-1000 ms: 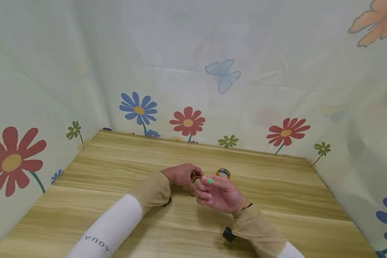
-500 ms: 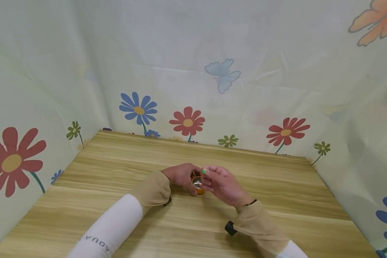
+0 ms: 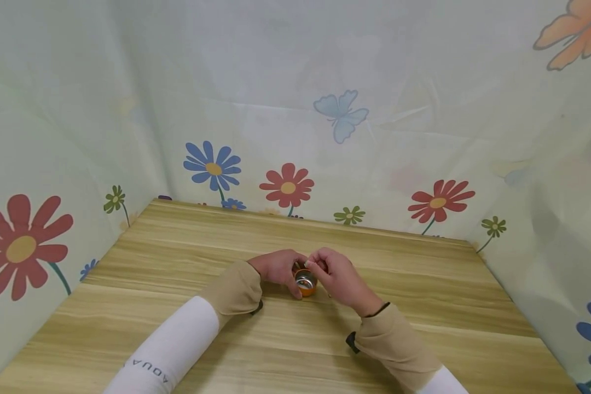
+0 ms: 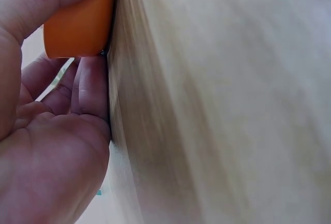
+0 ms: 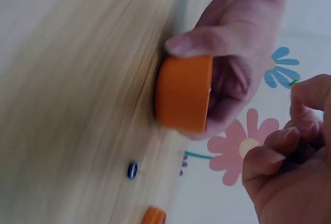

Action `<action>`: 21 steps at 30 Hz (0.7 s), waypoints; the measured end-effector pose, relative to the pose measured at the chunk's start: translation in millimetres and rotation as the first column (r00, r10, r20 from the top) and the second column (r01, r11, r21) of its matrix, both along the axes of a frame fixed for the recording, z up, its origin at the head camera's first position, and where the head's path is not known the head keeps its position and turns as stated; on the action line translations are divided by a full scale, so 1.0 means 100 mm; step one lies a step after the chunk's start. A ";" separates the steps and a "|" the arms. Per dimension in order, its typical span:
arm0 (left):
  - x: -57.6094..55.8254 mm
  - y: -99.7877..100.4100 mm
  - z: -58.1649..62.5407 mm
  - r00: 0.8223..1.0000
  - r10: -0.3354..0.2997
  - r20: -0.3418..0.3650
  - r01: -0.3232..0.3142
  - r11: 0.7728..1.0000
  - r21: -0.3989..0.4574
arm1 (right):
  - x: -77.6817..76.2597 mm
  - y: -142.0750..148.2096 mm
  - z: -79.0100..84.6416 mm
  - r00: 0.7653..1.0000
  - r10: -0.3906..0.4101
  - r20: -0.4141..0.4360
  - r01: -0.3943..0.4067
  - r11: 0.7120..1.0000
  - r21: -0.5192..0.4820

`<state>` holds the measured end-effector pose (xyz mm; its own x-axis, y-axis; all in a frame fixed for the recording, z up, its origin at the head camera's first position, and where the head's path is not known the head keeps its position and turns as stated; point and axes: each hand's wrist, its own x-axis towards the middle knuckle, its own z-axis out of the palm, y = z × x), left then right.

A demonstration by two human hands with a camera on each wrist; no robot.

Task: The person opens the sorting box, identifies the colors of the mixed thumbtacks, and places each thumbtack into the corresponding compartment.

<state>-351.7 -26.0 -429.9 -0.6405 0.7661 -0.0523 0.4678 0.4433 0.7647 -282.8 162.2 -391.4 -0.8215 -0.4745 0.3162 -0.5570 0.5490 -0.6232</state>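
My left hand [image 3: 277,266] grips a small round orange cup [image 3: 308,292] with a shiny metal inside, thumb on the near side. In the left wrist view its orange wall [image 4: 81,27] stands against the table between thumb and fingers. Small coloured specks show at the bottom of the cup. Just right of the rim is my right hand [image 3: 347,280], fingers curled and thumb against the index finger. The right wrist view shows a tiny green piece [image 5: 294,82] pinched at those fingertips, mostly hidden.
A small dark blue ring-shaped piece [image 5: 133,169] lies on the wooden table [image 3: 202,235]. Beyond it, a second orange object [image 5: 154,215] is partly in the right wrist view. A flowered curtain [image 3: 256,109] encloses the table at the back and sides.
My right hand first moves up and away from the far orange cup with the green piece, then turns palm down beside the held cup's rim. My left hand keeps its grip in place.
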 end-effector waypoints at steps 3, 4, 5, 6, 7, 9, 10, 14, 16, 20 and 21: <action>0.00 0.00 0.00 1.000 -0.009 -0.004 0.009 1.000 -0.003 | -0.02 -0.01 -0.02 0.995 0.003 -0.098 0.011 0.990 0.139; 0.00 0.00 0.00 1.000 -0.012 -0.004 0.012 1.000 0.000 | -0.02 -0.01 -0.02 0.993 0.013 -0.115 0.007 0.985 0.172; 0.00 0.00 0.00 1.000 -0.016 -0.006 0.016 1.000 0.001 | -0.03 -0.01 -0.03 0.991 0.028 -0.127 -0.002 0.980 0.200; -0.01 0.01 -0.01 1.000 -0.019 -0.007 0.019 1.000 0.003 | -0.03 -0.01 -0.04 0.990 0.044 -0.136 -0.013 0.975 0.221; -0.01 0.01 -0.01 1.000 -0.022 -0.009 0.022 1.000 0.002 | -0.04 0.00 -0.04 0.988 0.059 -0.141 -0.024 0.971 0.240; -0.02 0.01 -0.02 0.999 -0.029 -0.022 0.029 1.000 0.002 | -0.06 0.00 -0.05 0.982 0.093 -0.164 -0.044 0.960 0.276; -0.03 0.01 -0.03 0.999 -0.032 -0.026 0.032 0.999 0.001 | -0.07 0.00 -0.05 0.979 0.107 -0.174 -0.051 0.953 0.297; -0.05 0.01 -0.05 0.999 -0.039 -0.031 0.039 0.999 -0.002 | -0.10 -0.02 -0.04 0.968 0.164 -0.189 -0.086 0.927 0.366; -0.05 0.00 -0.05 0.999 -0.037 -0.021 0.037 0.999 0.002 | -0.12 -0.02 -0.04 0.965 0.183 -0.189 -0.097 0.916 0.390; -0.05 0.00 -0.05 0.999 -0.035 0.001 0.035 0.999 0.015 | -0.15 -0.03 -0.06 0.958 0.201 -0.203 -0.096 0.896 0.434; -0.05 0.00 -0.05 0.999 -0.035 0.005 0.035 0.999 0.019 | -0.16 -0.03 -0.07 0.958 0.204 -0.202 -0.097 0.892 0.442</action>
